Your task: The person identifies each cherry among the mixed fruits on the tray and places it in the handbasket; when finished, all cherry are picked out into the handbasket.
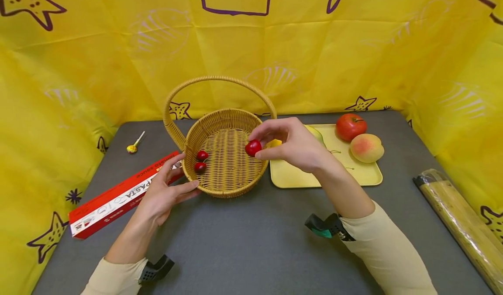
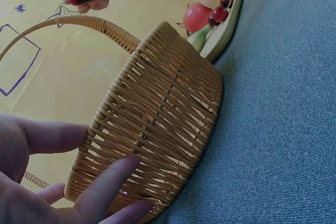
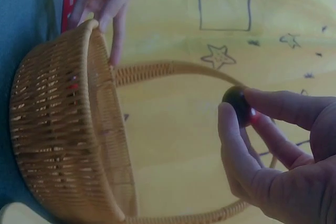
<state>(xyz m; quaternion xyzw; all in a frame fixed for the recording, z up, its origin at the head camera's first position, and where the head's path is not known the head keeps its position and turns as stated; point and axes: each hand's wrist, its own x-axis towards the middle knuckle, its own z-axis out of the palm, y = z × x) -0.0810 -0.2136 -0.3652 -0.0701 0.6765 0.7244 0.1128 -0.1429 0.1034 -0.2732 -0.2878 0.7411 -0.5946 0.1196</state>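
A round wicker basket [image 1: 225, 190] with a tall arched handle stands mid-table, two red cherries [image 1: 201, 167] lying at the left inside it. The left hand [image 1: 167, 190] holds the basket by its left side, thumb and fingers spread along the rim and outer wall, as the left wrist view [image 2: 100, 187] shows too. Between thumb and fingertips, the right hand [image 1: 294, 146] pinches another cherry [image 1: 253, 148] over the basket's right part. In the right wrist view the pinched cherry [image 3: 238, 106] looks dark and is apart from the basket.
At right, a pale yellow tray [image 1: 294, 180] holds a tomato [image 1: 351, 127], a peach [image 1: 366, 148], a partly hidden green fruit and more cherries [image 2: 219, 14]. A red pasta box [image 1: 125, 194] and a lollipop [image 1: 132, 148] lie left. A plastic-wrapped long package [image 1: 459, 225] lies far right.
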